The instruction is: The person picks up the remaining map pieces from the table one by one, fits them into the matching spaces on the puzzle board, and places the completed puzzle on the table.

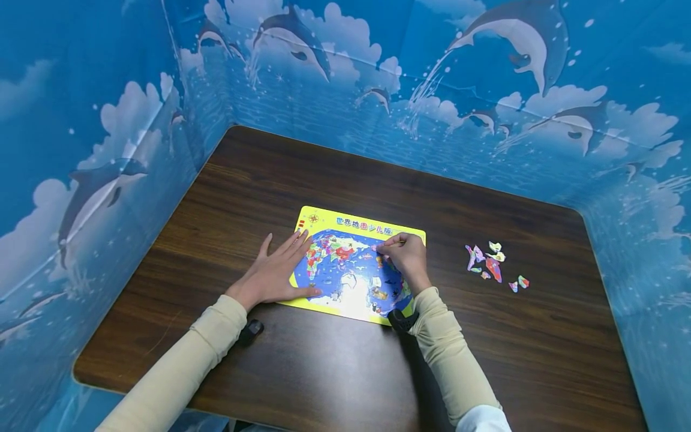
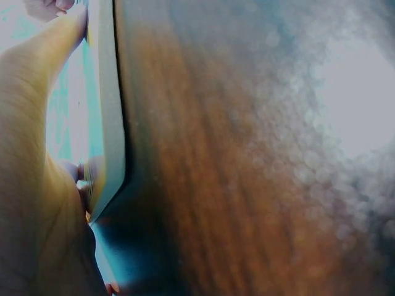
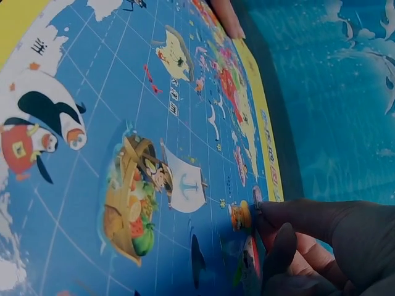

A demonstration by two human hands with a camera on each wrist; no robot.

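Observation:
A world-map jigsaw board (image 1: 335,311) with a yellow border lies on the table, Chinese characters along its far edge. My left hand (image 1: 278,273) rests at the board's left side, fingers spread over the border and thumb along the near edge. Over the upper right part of the map, my right hand (image 1: 408,258) pinches a small pinkish puzzle piece (image 3: 257,197) between thumb and finger, right at the board's surface. Much of that piece is hidden by the fingertips. The right wrist view also shows a printed fruit boat (image 3: 126,213) and penguins (image 3: 52,117) on the map.
Several loose puzzle pieces (image 1: 493,269) are scattered on the dark wooden table (image 1: 259,174), to the right of the board. Blue dolphin-print cloth (image 1: 324,108) hangs behind the table and at both sides. A bright glare falls on the board's near middle.

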